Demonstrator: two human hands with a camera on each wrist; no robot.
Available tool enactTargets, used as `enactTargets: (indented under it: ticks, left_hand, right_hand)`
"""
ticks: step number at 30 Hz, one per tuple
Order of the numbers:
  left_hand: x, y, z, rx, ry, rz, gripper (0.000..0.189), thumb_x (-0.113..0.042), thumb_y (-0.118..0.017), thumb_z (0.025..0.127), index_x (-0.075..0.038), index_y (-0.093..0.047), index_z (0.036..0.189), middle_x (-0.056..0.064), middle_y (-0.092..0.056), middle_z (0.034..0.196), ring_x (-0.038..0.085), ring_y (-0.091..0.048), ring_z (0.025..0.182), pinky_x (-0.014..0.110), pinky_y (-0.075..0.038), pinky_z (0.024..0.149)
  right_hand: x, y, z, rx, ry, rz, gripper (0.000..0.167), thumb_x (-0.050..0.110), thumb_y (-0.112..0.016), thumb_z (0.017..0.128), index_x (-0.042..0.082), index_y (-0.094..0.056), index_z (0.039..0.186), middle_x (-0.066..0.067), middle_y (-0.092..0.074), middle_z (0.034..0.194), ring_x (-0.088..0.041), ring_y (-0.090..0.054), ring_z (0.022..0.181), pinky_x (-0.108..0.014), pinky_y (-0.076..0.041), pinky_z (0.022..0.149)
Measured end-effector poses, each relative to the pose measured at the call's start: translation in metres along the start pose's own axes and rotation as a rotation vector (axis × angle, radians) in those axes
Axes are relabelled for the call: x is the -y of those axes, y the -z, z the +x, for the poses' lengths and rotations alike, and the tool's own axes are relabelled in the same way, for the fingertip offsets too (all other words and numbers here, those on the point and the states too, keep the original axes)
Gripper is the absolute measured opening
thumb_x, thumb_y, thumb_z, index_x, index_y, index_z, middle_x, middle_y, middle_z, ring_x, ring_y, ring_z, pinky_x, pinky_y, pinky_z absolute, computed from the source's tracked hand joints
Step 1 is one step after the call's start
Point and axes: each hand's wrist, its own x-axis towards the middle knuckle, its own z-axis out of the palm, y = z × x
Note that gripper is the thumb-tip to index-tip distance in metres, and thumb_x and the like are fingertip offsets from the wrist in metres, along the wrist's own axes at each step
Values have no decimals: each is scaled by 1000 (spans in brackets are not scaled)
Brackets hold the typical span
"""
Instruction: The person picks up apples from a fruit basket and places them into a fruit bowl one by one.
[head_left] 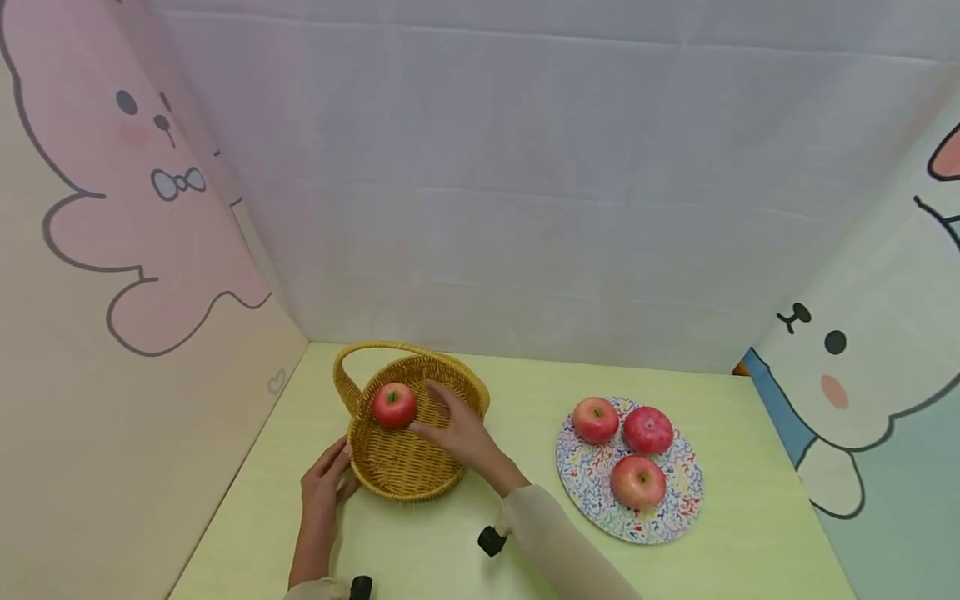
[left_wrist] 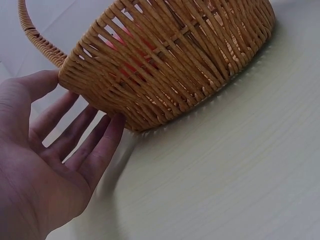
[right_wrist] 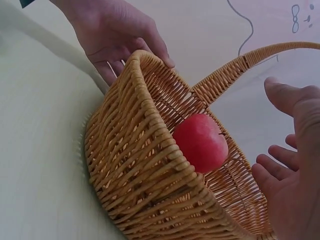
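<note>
A brown wicker basket [head_left: 408, 467] with an arched handle stands at the left of the table, one red apple [head_left: 393, 406] lying inside against its left wall. My left hand [head_left: 322, 482] holds the basket's left side, thumb at the rim and fingers along the outer wall, as the left wrist view shows. Over the basket's right part, my right hand [head_left: 457, 425] has thumb and fingers spread apart, holding nothing. In the right wrist view a gap shows between that hand and the apple [right_wrist: 201, 143].
To the right lies a round plate [head_left: 588, 504] with a colourful pattern, bearing three red apples [head_left: 638, 482]. A pale curtain wall [head_left: 525, 208] closes the back, and cartoon-printed panels [head_left: 112, 400] stand at both sides.
</note>
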Motion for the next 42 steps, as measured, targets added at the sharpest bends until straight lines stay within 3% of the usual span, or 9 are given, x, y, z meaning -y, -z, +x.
enactTargets:
  ticks: [5, 12, 18, 26, 36, 42]
  left_hand:
    - [-1, -1, 1, 1, -13, -1, 64, -41, -67, 102, -12, -50, 156, -29, -66, 111, -5, -65, 105, 21, -62, 82]
    - [-3, -1, -1, -17, -10, 29, 63, -44, -66, 103, -14, -50, 156, -30, -65, 112, -7, -64, 104, 20, -62, 83]
    - [-2, -4, -1, -15, -38, 38, 64, -46, -67, 102, -14, -52, 155, -29, -65, 114, -6, -65, 105, 20, -62, 83]
    - [0, -6, 2, -16, -63, 22, 62, -44, -68, 101, -11, -54, 153, -27, -66, 115, -5, -66, 105, 20, -62, 81]
    - [-1, 0, 2, 10, -28, 11, 63, -42, -67, 102, -13, -50, 156, -28, -66, 115, -4, -65, 108, 22, -62, 84]
    - [2, 2, -1, -6, -7, 7, 65, -42, -68, 102, -12, -49, 157, -30, -67, 110, -6, -66, 104, 22, -62, 83]
  right_hand:
    - [-4, -8, 13, -7, -28, -6, 83, 40, -77, 96, 15, -34, 163, -8, -40, 166, -32, -40, 153, -53, -39, 123]
    - [-8, -22, 24, -14, -45, -136, 85, 39, -78, 95, 15, -34, 163, -11, -43, 165, -32, -42, 152, -54, -40, 122]
    - [-7, -28, 29, -23, -72, -170, 89, 43, -78, 94, 14, -31, 164, -10, -36, 169, -35, -36, 156, -60, -36, 123]
    - [-8, -32, 39, 1, -110, -171, 95, 38, -78, 95, 11, -22, 167, -12, -30, 171, -35, -31, 158, -58, -31, 127]
    - [-19, -39, 50, -5, -142, -129, 98, 38, -80, 94, 10, -21, 167, -13, -29, 171, -36, -30, 158, -57, -30, 128]
    - [-20, -41, 51, 25, -131, -125, 97, 38, -80, 94, 9, -23, 167, -14, -31, 171, -36, -33, 157, -56, -32, 127]
